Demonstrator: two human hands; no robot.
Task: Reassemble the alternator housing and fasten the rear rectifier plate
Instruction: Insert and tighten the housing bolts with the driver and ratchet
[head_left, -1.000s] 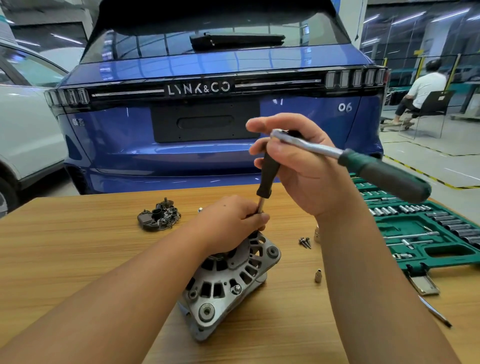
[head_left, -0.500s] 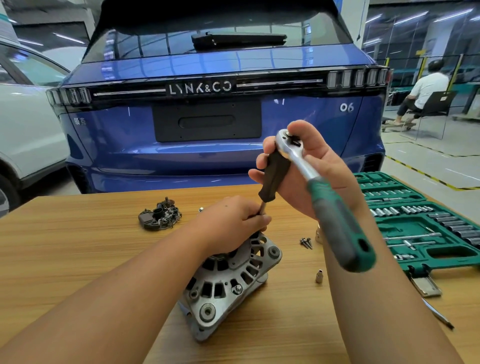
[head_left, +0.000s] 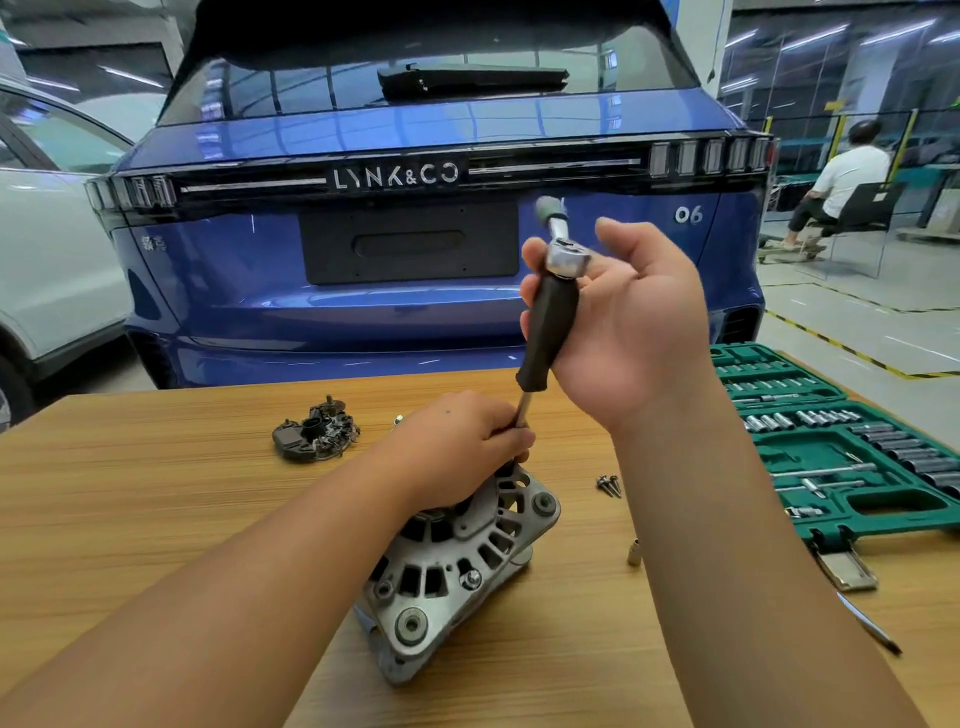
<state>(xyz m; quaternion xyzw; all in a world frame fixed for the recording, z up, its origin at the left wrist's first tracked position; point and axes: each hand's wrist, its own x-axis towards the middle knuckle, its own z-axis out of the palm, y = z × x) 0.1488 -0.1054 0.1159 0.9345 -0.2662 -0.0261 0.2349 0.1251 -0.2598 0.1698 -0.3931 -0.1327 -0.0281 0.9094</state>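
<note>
Two bare forearms, no sleeves in view, left hand and right hand ungloved, short trimmed nails

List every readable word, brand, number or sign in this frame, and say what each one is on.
"LYNK&CO": chrome lettering across the tailgate of the blue car.
"06": chrome badge on the right of the same tailgate.
Small badge on the tailgate's left side: characters too blurred to read.
Green socket set case: any size markings too small to read.
Ratchet, black-handled driver, alternator housing: no legible text.
</note>
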